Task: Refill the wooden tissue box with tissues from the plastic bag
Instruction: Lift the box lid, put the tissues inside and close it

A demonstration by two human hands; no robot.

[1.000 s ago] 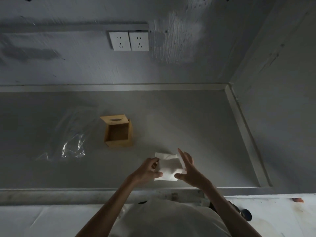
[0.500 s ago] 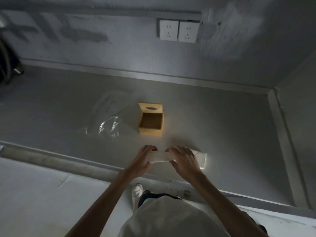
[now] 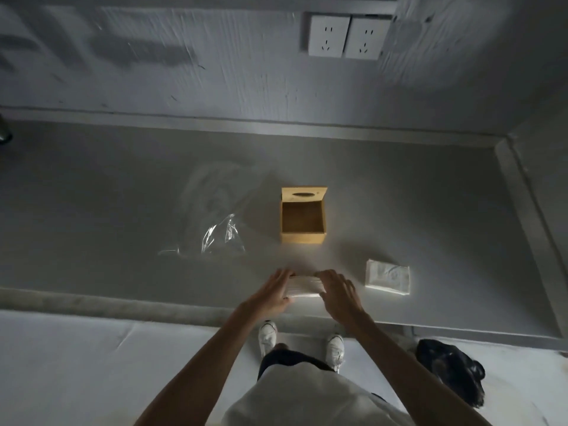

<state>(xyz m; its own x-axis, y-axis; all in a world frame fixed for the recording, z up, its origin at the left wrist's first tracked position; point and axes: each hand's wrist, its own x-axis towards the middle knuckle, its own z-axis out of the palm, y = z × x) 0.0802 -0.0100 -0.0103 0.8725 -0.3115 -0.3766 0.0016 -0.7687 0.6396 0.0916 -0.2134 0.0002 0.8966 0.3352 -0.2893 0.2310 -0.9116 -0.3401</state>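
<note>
left hand [image 3: 270, 292] and right hand [image 3: 339, 292] clasp the ends of a tissue stack [image 3: 304, 287] near the front edge of the grey counter [image 3: 92, 210]; wooden tissue box [image 3: 302, 221] stands open mid-counter, plastic bag [image 3: 221, 238] beside it, wall sockets [image 3: 345, 35] above.

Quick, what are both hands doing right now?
Left hand: holding the left end of the white tissue stack.
Right hand: holding the right end of the same stack.

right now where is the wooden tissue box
Head view: the wooden tissue box sits open mid-way along the grey counter, right of the plastic bag and just beyond the tissue stack.
</note>
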